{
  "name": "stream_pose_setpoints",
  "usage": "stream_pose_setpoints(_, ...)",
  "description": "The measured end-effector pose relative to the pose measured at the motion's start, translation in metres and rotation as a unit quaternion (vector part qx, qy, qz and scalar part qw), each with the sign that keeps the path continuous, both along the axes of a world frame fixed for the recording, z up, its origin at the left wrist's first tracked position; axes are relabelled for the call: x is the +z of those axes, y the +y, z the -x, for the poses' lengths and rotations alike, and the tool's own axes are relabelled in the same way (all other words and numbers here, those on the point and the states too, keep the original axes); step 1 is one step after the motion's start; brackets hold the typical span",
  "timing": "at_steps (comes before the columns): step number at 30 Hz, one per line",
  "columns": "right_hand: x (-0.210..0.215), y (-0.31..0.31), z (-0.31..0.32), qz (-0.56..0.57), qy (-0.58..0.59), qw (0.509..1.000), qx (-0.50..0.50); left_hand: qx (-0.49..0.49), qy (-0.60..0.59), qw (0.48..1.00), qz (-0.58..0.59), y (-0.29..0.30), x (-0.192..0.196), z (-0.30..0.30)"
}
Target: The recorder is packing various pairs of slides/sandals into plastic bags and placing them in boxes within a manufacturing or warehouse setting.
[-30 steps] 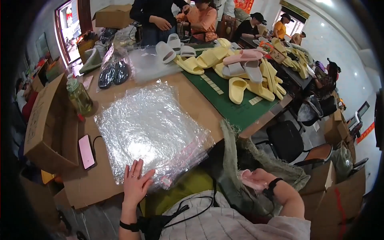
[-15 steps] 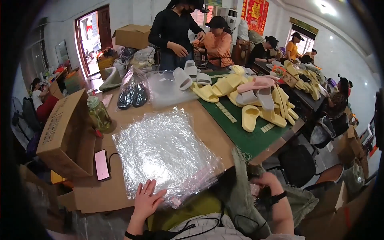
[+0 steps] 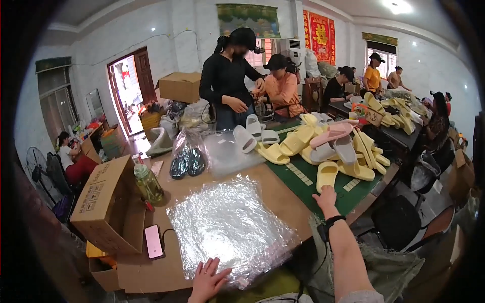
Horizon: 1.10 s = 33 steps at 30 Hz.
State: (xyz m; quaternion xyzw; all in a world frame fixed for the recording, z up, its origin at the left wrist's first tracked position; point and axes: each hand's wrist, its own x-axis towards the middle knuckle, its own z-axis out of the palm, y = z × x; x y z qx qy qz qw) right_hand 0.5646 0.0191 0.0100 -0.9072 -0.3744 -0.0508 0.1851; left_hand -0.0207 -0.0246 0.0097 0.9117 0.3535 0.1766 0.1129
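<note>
We had the right hand (image 3: 327, 196) stretched out to a yellow slipper (image 3: 326, 175) lying on the green mat (image 3: 303, 178). Fingertips were at its near end, touching or just short of it, we couldn't tell which. The grip was not closed on it yet; fingers looked loosely together, nothing held.

The left hand (image 3: 206, 279) lay flat, fingers spread, on the near edge of the stack of clear plastic bags (image 3: 230, 227) on the bench (image 3: 283, 194), pressing it down rather than pinching it. No grip there either.

Progress, as we judged it: early in a cycle. No slipper sat on or in the top bag, and the bag mouth looked unopened. Picking the slipper, opening a bag and loading it all seemed still to do.

Done side: one filled bag of dark slippers (image 3: 187, 160) stood at the bench's far left, just beside a green bottle (image 3: 148, 183).

Left to do: a big pile of loose slippers (image 3: 333, 144), yellow, pink and white, beyond the mat.

Further out we saw an open cardboard box (image 3: 108, 204) at left with a phone (image 3: 153, 241) near it, and other people working at the far end.
</note>
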Motion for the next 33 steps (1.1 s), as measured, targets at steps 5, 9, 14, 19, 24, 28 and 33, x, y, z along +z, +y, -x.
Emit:
stream_pose_setpoints(5,-0.01,-0.001,0.05,-0.101,-0.187,0.968,0.133,-0.002,-0.01,1.0,0.012,0.0,0.006,0.0)
stream_pose_setpoints(9,0.009,-0.024,0.116,-0.087,-0.114,0.944,0.297,0.007,-0.012,1.0,0.004,0.004,0.001,0.004)
stream_pose_setpoints(14,0.026,-0.043,0.2,-0.268,-0.015,0.86,0.433,0.004,-0.016,1.0,0.005,0.006,0.003,0.002)
stream_pose_setpoints(19,0.027,-0.035,0.217,-0.164,-0.046,0.889,0.426,0.005,-0.006,1.0,-0.008,0.002,0.007,-0.001)
stream_pose_setpoints(24,0.025,-0.041,0.18,-0.185,-0.095,0.902,0.379,0.001,0.004,1.0,-0.025,0.003,0.001,0.001)
stream_pose_setpoints(28,0.018,-0.053,0.15,-0.09,-0.01,0.936,0.341,0.0,-0.022,0.999,-0.027,0.004,0.0,0.003)
stream_pose_setpoints(33,0.058,-0.034,0.169,-0.228,0.011,0.924,0.306,-0.001,0.007,0.999,-0.036,0.008,-0.003,0.004)
